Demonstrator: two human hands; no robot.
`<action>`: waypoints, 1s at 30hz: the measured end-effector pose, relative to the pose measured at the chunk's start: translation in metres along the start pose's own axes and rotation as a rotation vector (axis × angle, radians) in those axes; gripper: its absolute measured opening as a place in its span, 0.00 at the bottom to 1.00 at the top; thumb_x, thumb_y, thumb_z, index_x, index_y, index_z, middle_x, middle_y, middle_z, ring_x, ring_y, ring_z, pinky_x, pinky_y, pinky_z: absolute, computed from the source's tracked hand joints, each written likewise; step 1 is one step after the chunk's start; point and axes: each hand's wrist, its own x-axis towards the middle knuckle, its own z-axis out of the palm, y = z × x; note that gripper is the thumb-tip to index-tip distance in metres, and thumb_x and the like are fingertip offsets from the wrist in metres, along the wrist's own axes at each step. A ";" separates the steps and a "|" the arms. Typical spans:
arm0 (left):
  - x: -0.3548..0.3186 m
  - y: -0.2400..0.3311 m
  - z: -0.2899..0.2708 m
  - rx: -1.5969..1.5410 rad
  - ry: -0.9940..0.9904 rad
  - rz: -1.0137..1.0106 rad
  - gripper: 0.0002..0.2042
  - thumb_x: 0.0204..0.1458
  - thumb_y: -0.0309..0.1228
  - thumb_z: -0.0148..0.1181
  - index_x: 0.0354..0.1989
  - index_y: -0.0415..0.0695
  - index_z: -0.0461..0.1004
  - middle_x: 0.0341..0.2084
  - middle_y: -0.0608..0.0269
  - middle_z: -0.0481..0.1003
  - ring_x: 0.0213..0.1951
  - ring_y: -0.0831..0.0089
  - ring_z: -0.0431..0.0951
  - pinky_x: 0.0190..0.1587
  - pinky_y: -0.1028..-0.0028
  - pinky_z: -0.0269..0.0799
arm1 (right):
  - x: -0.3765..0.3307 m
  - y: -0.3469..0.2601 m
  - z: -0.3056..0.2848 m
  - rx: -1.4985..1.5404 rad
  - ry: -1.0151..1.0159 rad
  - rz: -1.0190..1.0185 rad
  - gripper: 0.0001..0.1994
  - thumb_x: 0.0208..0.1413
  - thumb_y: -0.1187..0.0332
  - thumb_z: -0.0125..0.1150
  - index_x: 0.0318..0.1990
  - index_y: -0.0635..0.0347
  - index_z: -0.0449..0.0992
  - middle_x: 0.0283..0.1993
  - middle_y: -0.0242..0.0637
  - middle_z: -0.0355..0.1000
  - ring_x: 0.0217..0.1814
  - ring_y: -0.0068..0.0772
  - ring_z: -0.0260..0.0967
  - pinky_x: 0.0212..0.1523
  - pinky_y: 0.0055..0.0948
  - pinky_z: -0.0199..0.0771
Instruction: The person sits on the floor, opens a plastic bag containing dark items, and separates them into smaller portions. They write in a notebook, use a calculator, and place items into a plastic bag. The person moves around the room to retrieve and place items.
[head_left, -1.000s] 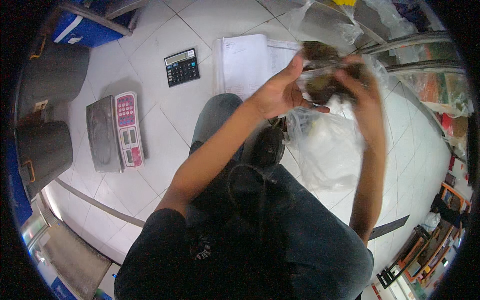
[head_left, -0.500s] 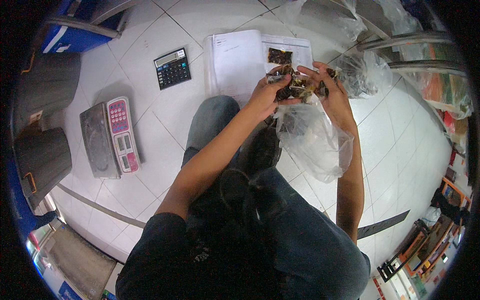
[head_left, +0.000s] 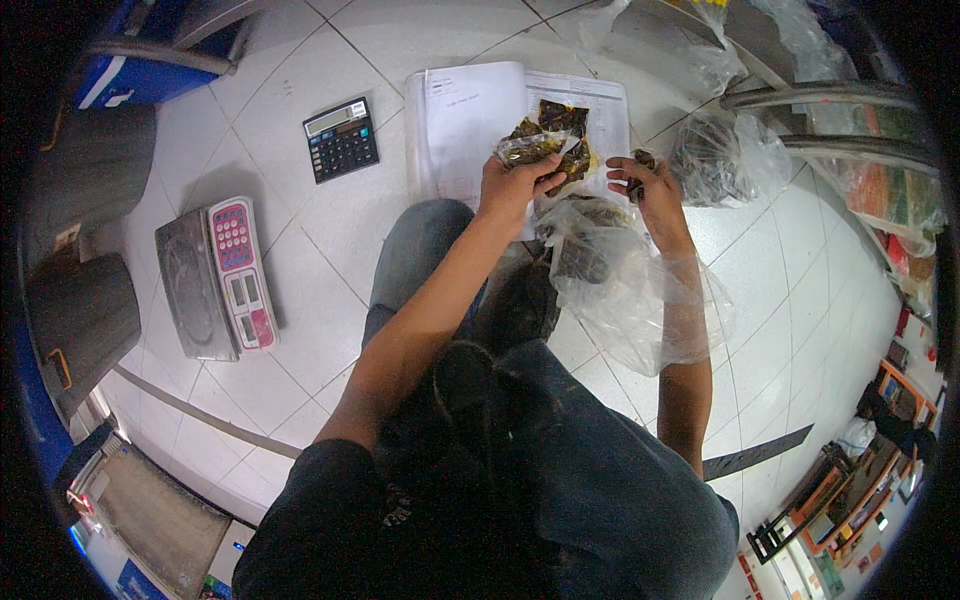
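My left hand [head_left: 512, 190] grips several small packets [head_left: 530, 148] with clear wrap and dark brown and yellow contents. They fan out above an open book of papers [head_left: 462, 130] on the floor. To the right, the fingers of my right hand [head_left: 655, 195] are curled round another dark packet [head_left: 640, 172]. A clear plastic bag [head_left: 640, 310] lies between my forearms, against the right one, with something dark showing near its mouth. One more dark packet [head_left: 565, 117] is beyond my left fingers, partly overlapped by the held ones.
A black calculator [head_left: 343, 138] is left of the papers. Farther left stands a weighing scale [head_left: 215, 280] with a pink keypad. Another clear bag [head_left: 715, 160] with dark contents rests right of my right hand, near a metal rack rail [head_left: 830, 92]. My bent legs [head_left: 425, 250] are close below.
My hands have moved apart. The left has shifted left with the packets, now fanned over the papers; the right holds a dark packet, and the bag has shifted slightly right.
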 end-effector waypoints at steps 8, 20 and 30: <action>0.004 0.009 -0.001 0.007 0.150 0.231 0.16 0.50 0.16 0.63 0.46 0.36 0.67 0.40 0.53 0.75 0.39 0.64 0.79 0.36 0.67 0.86 | 0.041 0.015 0.020 -0.331 -0.005 -0.139 0.25 0.61 0.60 0.61 0.60 0.65 0.66 0.51 0.42 0.73 0.53 0.32 0.70 0.53 0.31 0.71; 0.004 0.032 0.001 0.043 0.309 0.142 0.16 0.59 0.35 0.58 0.50 0.40 0.70 0.41 0.56 0.77 0.36 0.64 0.82 0.31 0.65 0.84 | 0.033 0.015 0.043 -0.233 -0.170 -0.125 0.22 0.58 0.59 0.65 0.53 0.65 0.72 0.46 0.36 0.76 0.42 0.26 0.75 0.40 0.27 0.77; 0.009 0.015 -0.008 0.225 0.027 0.248 0.17 0.49 0.29 0.70 0.47 0.38 0.75 0.40 0.62 0.78 0.41 0.73 0.77 0.46 0.75 0.70 | 0.012 0.011 0.059 -0.363 -0.095 -0.306 0.23 0.51 0.56 0.71 0.49 0.60 0.74 0.46 0.34 0.76 0.42 0.25 0.74 0.34 0.26 0.76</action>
